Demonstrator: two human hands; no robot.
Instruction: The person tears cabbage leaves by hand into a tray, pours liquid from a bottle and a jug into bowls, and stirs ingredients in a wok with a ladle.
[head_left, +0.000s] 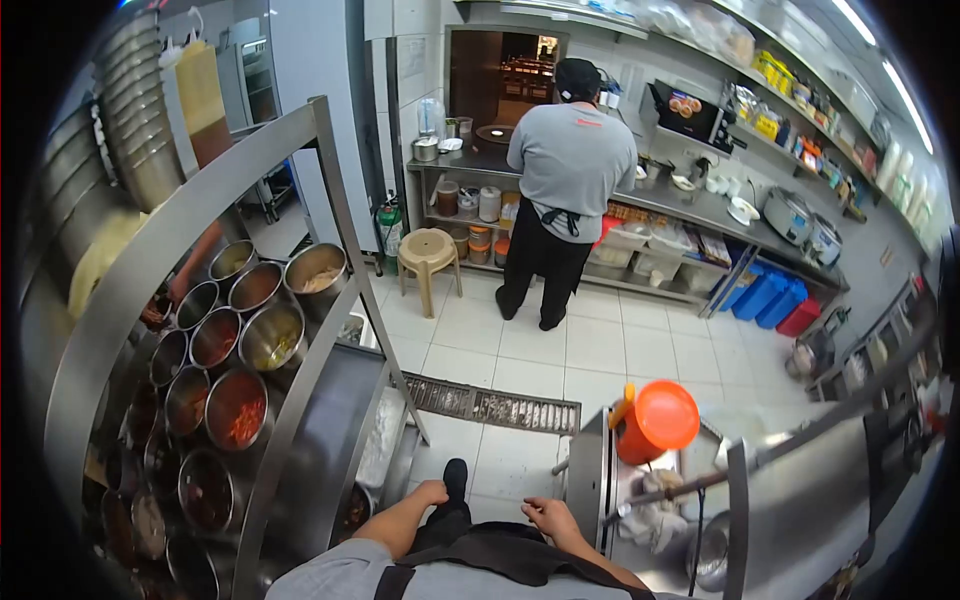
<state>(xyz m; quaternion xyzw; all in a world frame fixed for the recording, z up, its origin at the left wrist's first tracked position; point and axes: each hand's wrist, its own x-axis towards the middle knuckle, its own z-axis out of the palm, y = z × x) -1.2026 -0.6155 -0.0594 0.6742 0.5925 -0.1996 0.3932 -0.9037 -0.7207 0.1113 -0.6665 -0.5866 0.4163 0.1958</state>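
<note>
My left hand [430, 493] hangs low in front of me, fingers curled in and nothing seen in it. It is over the floor, beside my dark shoe [456, 478]. My right hand [549, 518] is held near my dark apron [515, 553], its fingers loosely bent and apart, with no object in them. Close by on the right is a steel counter [590, 480]. On it stand an orange bucket [668, 415] and a crumpled white cloth [655, 520]. Neither hand touches these things.
On the left, a steel frame [325, 170] borders several metal pots of food [238, 408]; another person's arm [197, 262] reaches among them. A co-worker [573, 170] faces the back counter. A plastic stool [428, 252] and a floor drain grate [490, 403] lie ahead.
</note>
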